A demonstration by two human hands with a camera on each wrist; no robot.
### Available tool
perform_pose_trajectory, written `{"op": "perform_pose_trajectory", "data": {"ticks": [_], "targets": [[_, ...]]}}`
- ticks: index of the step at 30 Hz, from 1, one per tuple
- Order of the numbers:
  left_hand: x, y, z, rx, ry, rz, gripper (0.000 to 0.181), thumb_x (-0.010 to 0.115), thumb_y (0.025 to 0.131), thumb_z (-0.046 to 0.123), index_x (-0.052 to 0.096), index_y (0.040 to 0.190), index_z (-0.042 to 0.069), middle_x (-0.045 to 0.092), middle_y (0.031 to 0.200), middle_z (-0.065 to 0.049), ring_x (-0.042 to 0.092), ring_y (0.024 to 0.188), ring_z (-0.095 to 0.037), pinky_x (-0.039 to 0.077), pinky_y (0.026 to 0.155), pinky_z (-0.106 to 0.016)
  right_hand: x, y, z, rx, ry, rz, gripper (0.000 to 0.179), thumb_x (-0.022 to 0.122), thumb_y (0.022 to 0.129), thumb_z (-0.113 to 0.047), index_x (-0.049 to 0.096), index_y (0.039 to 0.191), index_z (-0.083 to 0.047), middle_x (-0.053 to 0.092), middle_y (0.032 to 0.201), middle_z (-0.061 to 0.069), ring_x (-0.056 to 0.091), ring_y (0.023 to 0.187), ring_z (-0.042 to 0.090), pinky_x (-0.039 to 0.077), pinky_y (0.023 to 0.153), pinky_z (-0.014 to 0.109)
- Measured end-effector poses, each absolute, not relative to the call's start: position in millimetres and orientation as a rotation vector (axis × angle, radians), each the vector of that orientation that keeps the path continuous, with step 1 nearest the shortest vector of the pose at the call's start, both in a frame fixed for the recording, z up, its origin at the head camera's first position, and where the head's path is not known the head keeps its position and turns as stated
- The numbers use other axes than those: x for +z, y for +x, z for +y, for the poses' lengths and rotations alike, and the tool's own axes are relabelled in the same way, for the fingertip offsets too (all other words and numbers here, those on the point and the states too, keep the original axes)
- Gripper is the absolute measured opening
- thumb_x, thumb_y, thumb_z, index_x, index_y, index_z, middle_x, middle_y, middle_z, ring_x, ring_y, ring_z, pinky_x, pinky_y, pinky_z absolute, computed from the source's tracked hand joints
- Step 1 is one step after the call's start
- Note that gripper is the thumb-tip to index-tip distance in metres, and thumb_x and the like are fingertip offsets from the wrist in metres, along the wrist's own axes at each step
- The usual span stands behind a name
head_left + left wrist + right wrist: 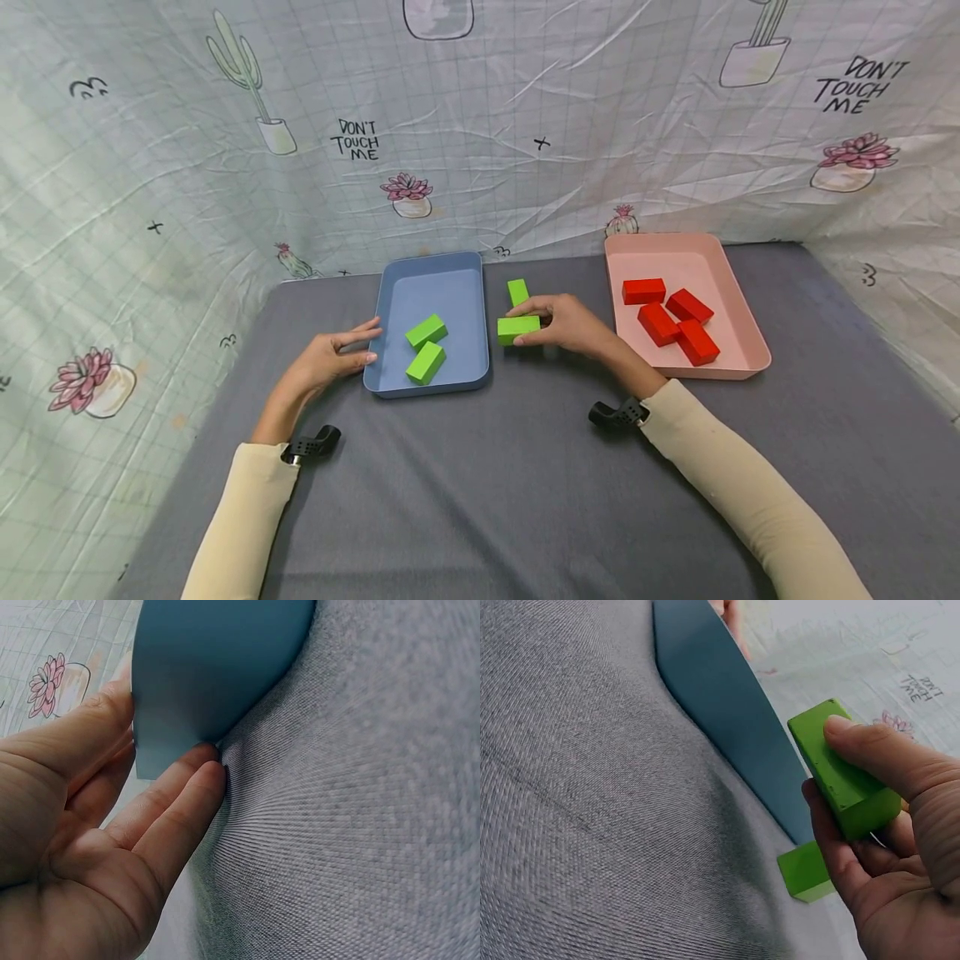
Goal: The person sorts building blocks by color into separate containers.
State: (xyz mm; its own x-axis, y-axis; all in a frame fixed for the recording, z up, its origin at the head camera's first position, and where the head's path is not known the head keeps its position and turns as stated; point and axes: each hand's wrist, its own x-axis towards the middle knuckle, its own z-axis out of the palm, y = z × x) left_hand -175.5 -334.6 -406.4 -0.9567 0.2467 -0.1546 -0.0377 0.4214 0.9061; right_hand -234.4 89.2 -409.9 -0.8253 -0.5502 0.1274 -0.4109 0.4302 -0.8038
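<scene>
My right hand [568, 325] holds a green block [516, 330] between thumb and fingers, just right of the blue tray [438, 283]. In the right wrist view the thumb lies across the top of this block [840, 769]. Behind the held block, another green block [517, 291] lies on the cloth, partly covered by the hand in the head view. At the tray's left side rests my left hand [328, 357], its extended fingers touching the outer wall [202, 682]. Inside the tray lie two green blocks, one farther back [426, 331] and one nearer [426, 363].
A pink tray [667, 254] stands at the right with several red blocks [658, 323] in it. Grey cloth [450, 500] covers the table, wrinkled toward the front. A patterned curtain [487, 108] hangs behind and along both sides.
</scene>
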Motion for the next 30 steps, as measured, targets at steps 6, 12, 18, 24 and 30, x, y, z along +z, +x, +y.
{"op": "perform_pose_trajectory", "data": {"ticks": [6,12,18,24,30], "targets": [[-408.6,-176.0,-335.3,1.558,0.184,2.408,0.060,0.075,0.094,0.014,0.052,0.148,0.002,0.032,0.165,-0.003,0.019,0.154,-0.027,0.052,0.090,-0.017,-404.7,-232.2,90.9,-1.384,-0.852,2.559,0.042,0.089,0.080,-0.023,0.078,0.120,-0.015,0.067,0.089,0.003,0.052,0.080,0.020,0.038,0.064,0.029],[-409.3,-175.5,-335.5,1.565,0.197,2.412,0.060,0.074,0.094,0.012,0.051,0.147,-0.001,0.032,0.164,-0.007,0.019,0.153,-0.030,0.052,0.090,-0.017,-400.7,-230.7,93.5,-1.401,-0.814,2.548,0.040,0.085,0.085,-0.026,0.077,0.122,-0.015,0.070,0.099,0.006,0.056,0.089,0.023,0.044,0.070,0.031],[-407.8,-176.2,-335.1,1.568,0.189,2.419,0.058,0.075,0.094,0.013,0.052,0.147,0.000,0.033,0.164,-0.005,0.021,0.153,-0.027,0.050,0.090,-0.015,-395.6,-231.6,95.8,-1.405,-0.855,2.561,0.039,0.080,0.088,-0.020,0.074,0.126,-0.012,0.069,0.104,0.011,0.057,0.094,0.026,0.047,0.077,0.035],[-407.0,-176.3,-335.0,1.569,0.193,2.419,0.058,0.075,0.094,0.012,0.053,0.146,0.000,0.034,0.164,-0.006,0.021,0.153,-0.027,0.050,0.090,-0.014,-392.1,-230.6,95.9,-1.402,-0.863,2.572,0.040,0.082,0.088,-0.023,0.074,0.126,-0.012,0.070,0.104,0.010,0.057,0.092,0.025,0.047,0.076,0.034],[-406.1,-175.0,-336.0,1.559,0.193,2.411,0.059,0.075,0.094,0.014,0.052,0.147,0.001,0.033,0.164,-0.006,0.021,0.153,-0.028,0.051,0.089,-0.015,-390.8,-230.3,96.3,-1.386,-0.891,2.591,0.041,0.083,0.087,-0.024,0.074,0.126,-0.014,0.071,0.105,0.007,0.058,0.093,0.024,0.048,0.077,0.034]]}}
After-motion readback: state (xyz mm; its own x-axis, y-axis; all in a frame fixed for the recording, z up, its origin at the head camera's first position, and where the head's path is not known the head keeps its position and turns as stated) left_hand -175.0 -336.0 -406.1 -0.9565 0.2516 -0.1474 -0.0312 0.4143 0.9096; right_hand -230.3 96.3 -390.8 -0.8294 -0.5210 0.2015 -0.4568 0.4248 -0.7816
